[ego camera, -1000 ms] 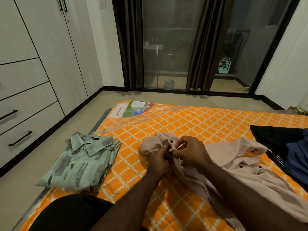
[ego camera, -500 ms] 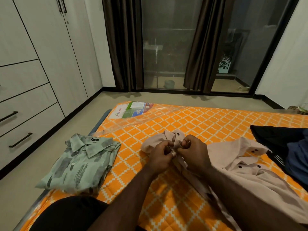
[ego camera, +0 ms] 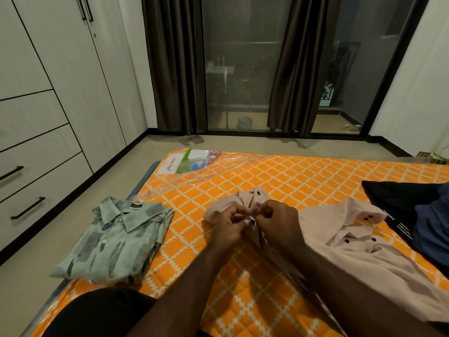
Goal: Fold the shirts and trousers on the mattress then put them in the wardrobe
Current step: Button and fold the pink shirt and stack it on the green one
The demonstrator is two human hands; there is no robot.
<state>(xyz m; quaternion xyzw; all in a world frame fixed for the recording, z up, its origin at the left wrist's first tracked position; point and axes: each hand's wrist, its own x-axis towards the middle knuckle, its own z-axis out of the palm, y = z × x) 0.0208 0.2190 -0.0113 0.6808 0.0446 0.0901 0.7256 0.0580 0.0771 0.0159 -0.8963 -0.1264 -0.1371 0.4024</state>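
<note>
A beige shirt with dark buttons lies spread across the orange patterned mattress. My left hand and my right hand pinch its front placket together just below the collar, at a dark button. A folded pale green patterned shirt rests at the mattress's left edge. Dark and blue garments lie piled at the right edge. The white wardrobe with closed doors and drawers stands along the left wall.
Clear plastic wrap and a printed label cover the mattress's far left corner. Bare floor runs between the mattress and the wardrobe. Dark curtains and glass doors close off the far wall. My dark-clad knee is at the bottom left.
Both hands have shifted slightly up the placket toward the collar while keeping their grip on the beige shirt. The view has turned a little to the left.
</note>
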